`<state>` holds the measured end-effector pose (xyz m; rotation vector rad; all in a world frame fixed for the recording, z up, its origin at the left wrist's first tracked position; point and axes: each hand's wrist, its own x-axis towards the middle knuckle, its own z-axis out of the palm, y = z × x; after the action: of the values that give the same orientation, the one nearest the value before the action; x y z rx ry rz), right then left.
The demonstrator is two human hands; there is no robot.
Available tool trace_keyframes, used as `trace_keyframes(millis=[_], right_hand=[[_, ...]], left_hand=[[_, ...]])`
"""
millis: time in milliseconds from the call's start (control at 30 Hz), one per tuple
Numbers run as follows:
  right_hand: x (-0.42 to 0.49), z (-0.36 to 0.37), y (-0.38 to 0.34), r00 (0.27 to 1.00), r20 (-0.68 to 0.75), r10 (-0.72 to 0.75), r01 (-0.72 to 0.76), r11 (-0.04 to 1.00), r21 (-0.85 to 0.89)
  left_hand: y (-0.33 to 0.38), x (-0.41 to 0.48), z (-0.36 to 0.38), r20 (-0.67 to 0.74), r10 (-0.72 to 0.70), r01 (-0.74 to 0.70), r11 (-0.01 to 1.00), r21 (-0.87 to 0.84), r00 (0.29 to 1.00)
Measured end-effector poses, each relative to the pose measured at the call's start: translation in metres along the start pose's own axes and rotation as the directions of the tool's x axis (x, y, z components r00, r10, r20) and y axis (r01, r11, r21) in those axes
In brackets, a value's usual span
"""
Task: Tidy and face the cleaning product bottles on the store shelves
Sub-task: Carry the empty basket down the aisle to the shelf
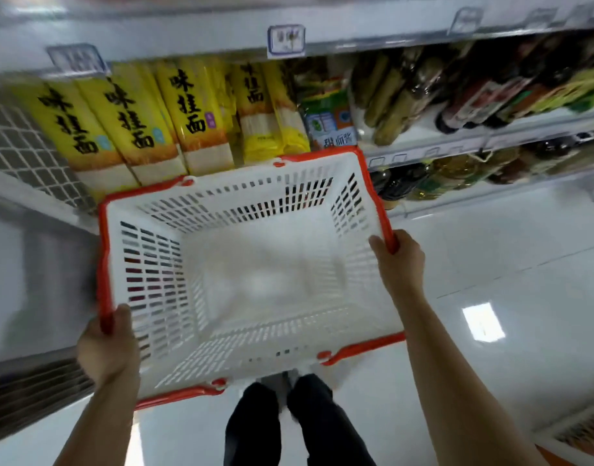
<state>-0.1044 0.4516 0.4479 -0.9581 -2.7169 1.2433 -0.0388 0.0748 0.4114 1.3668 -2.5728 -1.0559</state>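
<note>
Two hands, left hand (pixel 103 344) and right hand (pixel 400 260), clasp the red rim of a white shopping basket (pixel 102 250), its far edge near noodle packs (pixel 137 119); blurred bottles (pixel 473 95) line shelves (pixel 423 137) at upper right, open floor (pixel 497 264) below.

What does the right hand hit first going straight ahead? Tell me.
Gripping the rim of the basket, the right hand would likely push its far corner into the green packet; depth is unclear.

A shop: price-tagged shelves (pixel 188 40), noodle packets (pixel 194 109), bottles (pixel 473 95), shopping basket (pixel 241 196).
</note>
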Motion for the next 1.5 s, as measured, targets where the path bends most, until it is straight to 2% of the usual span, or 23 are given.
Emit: trace_keyframes(millis=[300, 500, 667, 933, 1233, 1400, 1500], right_hand=[[-0.035, -0.124, -0.058, 0.986, 0.07, -0.152, 0.152, 0.988, 0.006], [-0.057, -0.175, -0.063, 0.929, 0.234, -0.287, 0.28, 0.958, 0.066], [-0.086, -0.203, -0.068, 0.817, 0.392, -0.422, 0.434, 0.899, 0.064], [-0.164, -0.184, -0.082, 0.609, 0.613, -0.504, 0.528, 0.834, 0.161], [-0.286, -0.103, -0.107, 0.38, 0.756, -0.533, 0.611, 0.758, 0.227], [-0.343, -0.049, -0.128, 0.257, 0.82, -0.511, 0.657, 0.715, 0.24], [-0.376, -0.011, -0.147, 0.174, 0.853, -0.493, 0.689, 0.679, 0.252]], left_hand=[[0.035, -0.075, -0.096, -0.065, 0.038, -0.044, 0.995, -0.087, 0.997], [0.023, -0.171, -0.148, -0.201, -0.045, 0.011, 0.986, -0.167, 0.978], [-0.012, -0.259, -0.197, -0.305, -0.158, 0.099, 0.975, -0.201, 0.939], [-0.094, -0.361, -0.272, -0.419, -0.354, 0.234, 0.921, -0.312, 0.836], [-0.205, -0.416, -0.33, -0.502, -0.562, 0.329, 0.814, -0.48, 0.658], [-0.238, -0.43, -0.352, -0.521, -0.651, 0.373, 0.752, -0.543, 0.552], [-0.254, -0.425, -0.364, -0.53, -0.711, 0.423, 0.702, -0.573, 0.462]])
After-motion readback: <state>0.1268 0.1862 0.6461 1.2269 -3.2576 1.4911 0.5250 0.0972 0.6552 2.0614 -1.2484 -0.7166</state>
